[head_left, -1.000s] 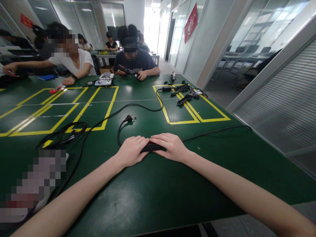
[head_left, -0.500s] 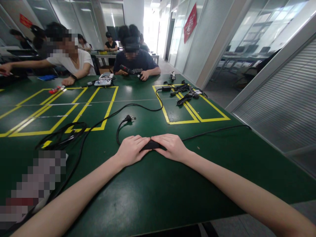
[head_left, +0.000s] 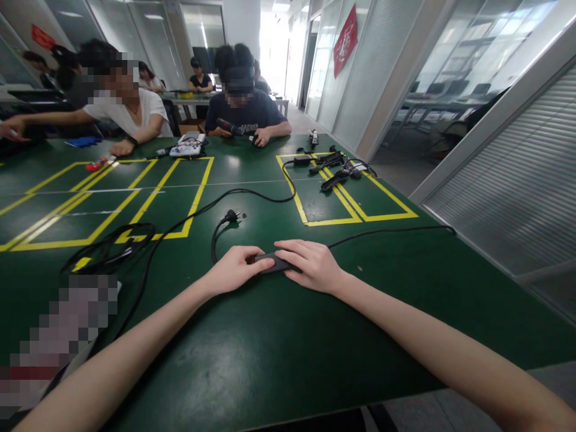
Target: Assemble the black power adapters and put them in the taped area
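A black power adapter (head_left: 278, 262) lies low over the green table, partly hidden by my fingers. My left hand (head_left: 229, 270) grips its left end, with the thumb on the upper face and the fingers behind. At the other end, my right hand (head_left: 314, 266) holds it with fingers across the top and thumb at the near side. A short black cord runs from behind my left hand to a two-pin plug (head_left: 231, 216) on the table. Another thin black cord (head_left: 391, 231) leads from behind my right hand toward the right table edge.
Coiled black cable (head_left: 112, 247) lies at left, near a blurred-out flat item (head_left: 67, 336). A long cable crosses to a black box (head_left: 301, 161) beside several black parts (head_left: 335, 180). Yellow tape (head_left: 333, 223) marks the table (head_left: 252, 366). Two people (head_left: 245, 117) sit across it.
My left thumb has moved onto the adapter's upper face, and the left hand has turned. My right fingers have lifted and spread slightly. More of the adapter's top shows.
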`<state>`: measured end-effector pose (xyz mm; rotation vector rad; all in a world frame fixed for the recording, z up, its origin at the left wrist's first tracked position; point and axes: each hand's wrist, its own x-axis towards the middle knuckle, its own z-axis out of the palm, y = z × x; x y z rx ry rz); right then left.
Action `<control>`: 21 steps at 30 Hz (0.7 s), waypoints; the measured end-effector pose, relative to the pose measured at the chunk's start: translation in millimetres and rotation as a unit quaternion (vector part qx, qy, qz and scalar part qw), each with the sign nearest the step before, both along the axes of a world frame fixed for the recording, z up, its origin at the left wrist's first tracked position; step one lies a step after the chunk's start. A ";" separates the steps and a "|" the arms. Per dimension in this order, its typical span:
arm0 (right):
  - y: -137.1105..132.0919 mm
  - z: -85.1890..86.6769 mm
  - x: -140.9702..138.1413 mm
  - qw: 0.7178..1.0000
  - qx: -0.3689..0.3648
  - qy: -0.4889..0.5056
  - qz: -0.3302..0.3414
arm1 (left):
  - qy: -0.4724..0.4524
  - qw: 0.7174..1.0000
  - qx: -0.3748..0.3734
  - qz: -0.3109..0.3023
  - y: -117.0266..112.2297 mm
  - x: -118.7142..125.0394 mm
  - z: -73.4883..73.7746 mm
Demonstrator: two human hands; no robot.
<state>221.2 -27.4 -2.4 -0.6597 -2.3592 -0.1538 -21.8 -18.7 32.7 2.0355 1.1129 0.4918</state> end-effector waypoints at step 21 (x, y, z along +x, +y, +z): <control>0.2 -0.2 3.1 0.992 -0.102 -0.075 -0.001 | 0.090 0.964 0.251 0.000 -6.2 1.2 -23.4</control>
